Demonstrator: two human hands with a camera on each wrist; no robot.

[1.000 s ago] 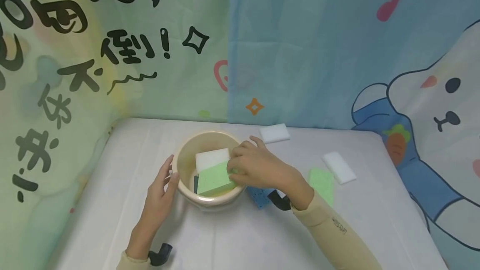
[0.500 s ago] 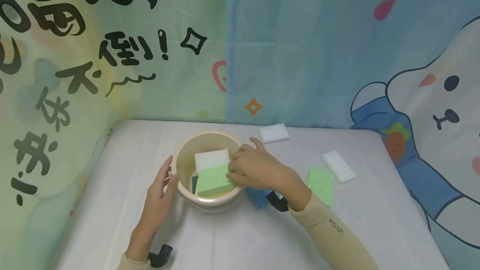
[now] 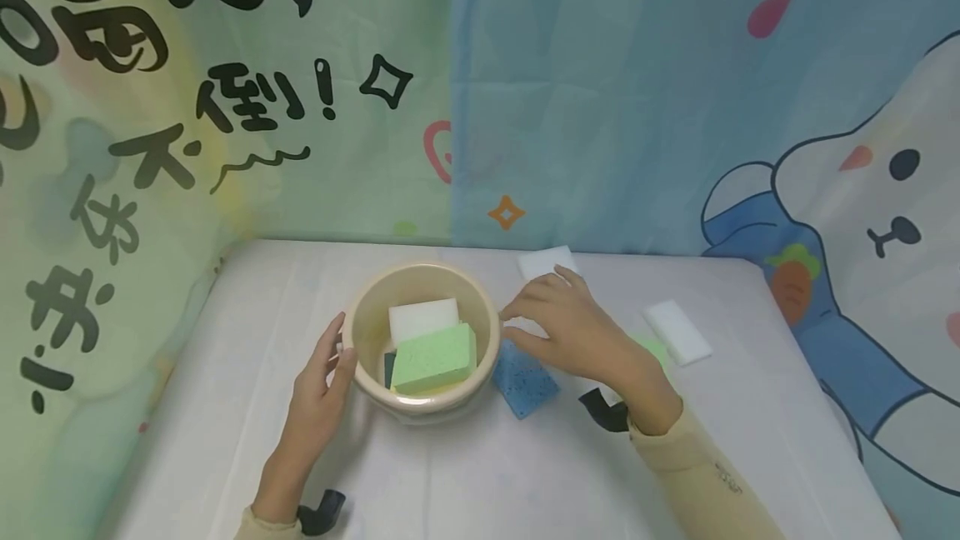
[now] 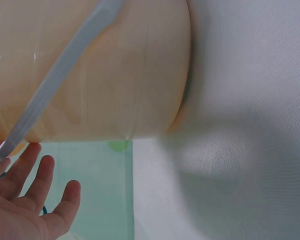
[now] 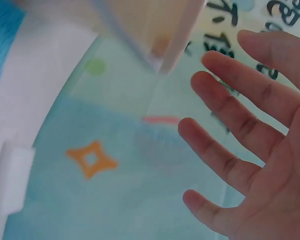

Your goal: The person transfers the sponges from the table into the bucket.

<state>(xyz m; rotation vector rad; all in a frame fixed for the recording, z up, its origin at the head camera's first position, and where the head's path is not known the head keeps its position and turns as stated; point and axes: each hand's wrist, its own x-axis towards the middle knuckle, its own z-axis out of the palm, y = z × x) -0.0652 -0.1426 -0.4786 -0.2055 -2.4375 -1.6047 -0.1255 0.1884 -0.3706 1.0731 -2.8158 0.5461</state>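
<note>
A cream bucket (image 3: 420, 283) stands on the table in the head view. Inside it, a green sponge (image 3: 435, 358) leans over a white sponge (image 3: 422, 320), with a dark edge of something beside them. My left hand (image 3: 321, 394) rests against the bucket's left side, thumb by the rim. The left wrist view has its fingers extended at the bucket's wall, near a grey handle (image 4: 55, 75). Just off the right rim, my right hand (image 3: 558, 323) hovers with nothing in it. Its fingers are spread in the right wrist view. Below it lies a blue sponge (image 3: 523, 380).
One white sponge (image 3: 678, 333) lies to the right on the white-covered table (image 3: 465, 482); another white sponge (image 3: 546, 261) is at the back, partly behind my right hand. A second green sponge (image 3: 656, 348) is mostly hidden by my right arm. Printed curtains (image 3: 600, 107) hang behind.
My right hand has let go of the green sponge and moved right, out of the bucket. The green sponge now lies in the bucket. My left hand stays at the rim.
</note>
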